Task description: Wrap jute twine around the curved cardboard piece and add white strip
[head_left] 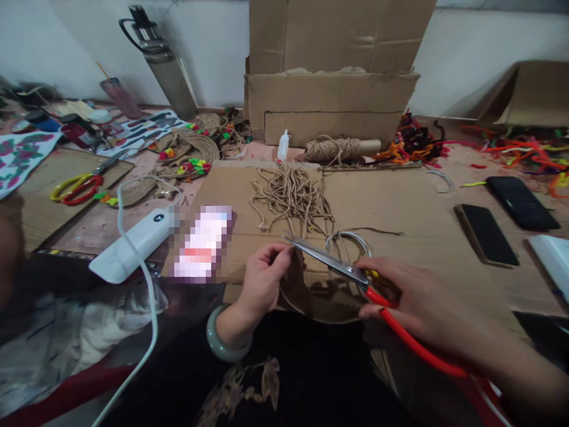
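Observation:
My left hand [265, 277], with a pale green bangle [229, 350] at the wrist, pinches the edge of a curved brown cardboard strip [299, 292] close to my body. In my right hand [413, 296] are scissors [340, 265] with a red and a yellow handle. Their blades look nearly closed and point left, the tips just above my left fingertips. Whether they touch the strip I cannot tell. Just beyond lies a tangled heap of cut jute twine [296, 193] on a cardboard sheet [382, 201]. A pale ring [365, 242] rests partly behind the blades.
A phone [202, 246], a white power bank [133, 244] with a cable and a second pair of scissors [82, 184] lie left. Behind stand a glue bottle [283, 146], a twine roll [333, 149] and a water bottle [164, 71]. Two dark phones [486, 234] lie right. Someone sits at left.

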The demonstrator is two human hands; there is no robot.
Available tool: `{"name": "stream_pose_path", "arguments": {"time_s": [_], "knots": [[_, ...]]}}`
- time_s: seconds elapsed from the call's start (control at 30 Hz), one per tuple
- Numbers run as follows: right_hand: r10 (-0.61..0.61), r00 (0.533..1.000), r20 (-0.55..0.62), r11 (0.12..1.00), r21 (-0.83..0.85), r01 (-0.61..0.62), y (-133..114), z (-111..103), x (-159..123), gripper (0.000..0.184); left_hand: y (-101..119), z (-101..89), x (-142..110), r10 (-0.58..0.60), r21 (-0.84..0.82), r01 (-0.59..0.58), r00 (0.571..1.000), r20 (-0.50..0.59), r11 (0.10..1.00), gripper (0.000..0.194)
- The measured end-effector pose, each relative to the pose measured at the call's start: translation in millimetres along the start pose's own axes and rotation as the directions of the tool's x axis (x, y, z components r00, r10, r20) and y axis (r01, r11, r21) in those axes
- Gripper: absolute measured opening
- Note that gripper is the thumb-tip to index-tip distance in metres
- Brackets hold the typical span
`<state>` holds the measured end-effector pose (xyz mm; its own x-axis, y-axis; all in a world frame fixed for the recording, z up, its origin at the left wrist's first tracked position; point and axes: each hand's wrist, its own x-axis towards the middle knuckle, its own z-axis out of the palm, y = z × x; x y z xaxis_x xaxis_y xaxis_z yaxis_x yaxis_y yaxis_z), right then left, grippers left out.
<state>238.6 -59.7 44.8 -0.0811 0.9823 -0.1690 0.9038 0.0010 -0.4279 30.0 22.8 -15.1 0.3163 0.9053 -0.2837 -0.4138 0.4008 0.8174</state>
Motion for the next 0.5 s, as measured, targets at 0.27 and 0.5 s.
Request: {"name": "stream_pose_path", "arguments": {"time_s": [0.27,0.5], "knots": [[-0.008,1.0,-0.007,1.0,-0.009,0.008,2.2,5.6,-3.1,0.048,3.9,5.7,0.0,0.005,-0.048,-0.006,0.999,-0.031,0.999,0.031],[-0.001,1.0,-0.004,1.0,0.002,0.001,1.2,4.2,-2.7,0.05,5.2,3.5,-1.9,0.086,0.022,-0.087,0.996,0.016,0.996,0.028]]}}
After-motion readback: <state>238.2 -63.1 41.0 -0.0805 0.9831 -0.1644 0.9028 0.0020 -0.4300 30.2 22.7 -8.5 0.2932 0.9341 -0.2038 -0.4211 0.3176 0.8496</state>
